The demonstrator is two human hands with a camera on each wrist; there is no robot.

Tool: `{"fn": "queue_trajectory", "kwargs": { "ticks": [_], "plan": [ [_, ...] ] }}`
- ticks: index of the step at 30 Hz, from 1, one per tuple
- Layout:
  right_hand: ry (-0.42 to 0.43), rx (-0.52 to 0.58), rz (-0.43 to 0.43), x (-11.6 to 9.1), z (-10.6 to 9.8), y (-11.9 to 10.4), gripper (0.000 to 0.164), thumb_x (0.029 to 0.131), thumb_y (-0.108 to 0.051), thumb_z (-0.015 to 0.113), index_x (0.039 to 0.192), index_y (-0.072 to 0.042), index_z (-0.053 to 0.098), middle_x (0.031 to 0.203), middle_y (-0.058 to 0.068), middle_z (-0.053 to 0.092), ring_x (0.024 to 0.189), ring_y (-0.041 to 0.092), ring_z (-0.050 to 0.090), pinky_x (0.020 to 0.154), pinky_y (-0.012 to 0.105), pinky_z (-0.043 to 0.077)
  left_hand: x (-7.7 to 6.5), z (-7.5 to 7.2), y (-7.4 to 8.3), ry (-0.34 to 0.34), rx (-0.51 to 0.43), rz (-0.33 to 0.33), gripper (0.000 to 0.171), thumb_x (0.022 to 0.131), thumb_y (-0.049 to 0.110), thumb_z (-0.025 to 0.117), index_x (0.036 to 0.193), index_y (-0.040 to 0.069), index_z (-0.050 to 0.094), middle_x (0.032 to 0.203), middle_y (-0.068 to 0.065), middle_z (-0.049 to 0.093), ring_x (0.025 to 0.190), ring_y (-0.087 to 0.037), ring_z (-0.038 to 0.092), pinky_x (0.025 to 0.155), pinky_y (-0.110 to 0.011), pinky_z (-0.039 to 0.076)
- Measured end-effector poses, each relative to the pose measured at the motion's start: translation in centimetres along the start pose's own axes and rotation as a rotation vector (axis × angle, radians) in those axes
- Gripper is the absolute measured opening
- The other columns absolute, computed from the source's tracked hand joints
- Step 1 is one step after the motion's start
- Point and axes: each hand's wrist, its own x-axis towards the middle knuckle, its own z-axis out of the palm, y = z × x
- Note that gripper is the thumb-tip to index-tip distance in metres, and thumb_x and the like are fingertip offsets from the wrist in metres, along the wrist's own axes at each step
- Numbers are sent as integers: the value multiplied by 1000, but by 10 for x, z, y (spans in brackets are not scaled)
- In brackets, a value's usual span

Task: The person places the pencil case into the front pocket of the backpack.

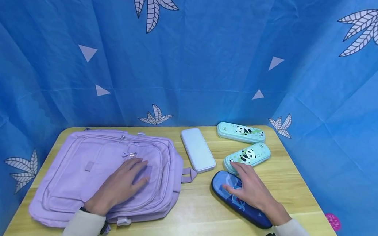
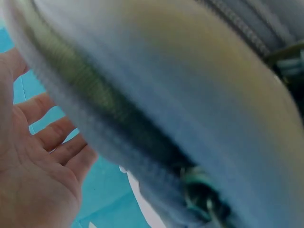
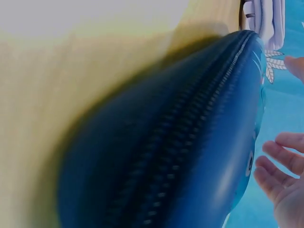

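A lilac backpack (image 1: 105,149) lies flat on the left of the table, its front pocket and zips facing up. Over that pocket is my left hand (image 1: 124,184), fingers loosely spread and gripping nothing; the left wrist view shows its palm beside the blurred bag fabric (image 2: 190,95). On the right lies a dark blue zipped pencil case (image 1: 227,199) with a printed picture. My right hand (image 1: 251,186) hovers over its upper part, thumb and fingers apart. In the right wrist view the case's zip (image 3: 209,104) runs along its side, with the fingers (image 3: 280,161) off its top.
Two mint panda pencil cases, one at the back (image 1: 239,132) and one nearer (image 1: 255,153), lie beyond my right hand. A pale white-blue case (image 1: 198,150) rests between them and the backpack. A blue patterned curtain (image 1: 185,59) hangs behind the wooden table (image 1: 183,231).
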Motion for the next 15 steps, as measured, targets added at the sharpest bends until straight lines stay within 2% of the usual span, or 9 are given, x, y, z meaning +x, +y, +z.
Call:
{"fn": "queue_trajectory", "kwargs": {
  "ticks": [15],
  "plan": [
    [30,-13,-27,-21,7,0,86,88,-58,86,153,-9,60,147,16,62,133,35,60,105,57,56,-5,9,6,-3,-9,-2,64,107,41,68,160,6,54,162,-21,53,155,-44,44,127,-61,36]
  ]
}}
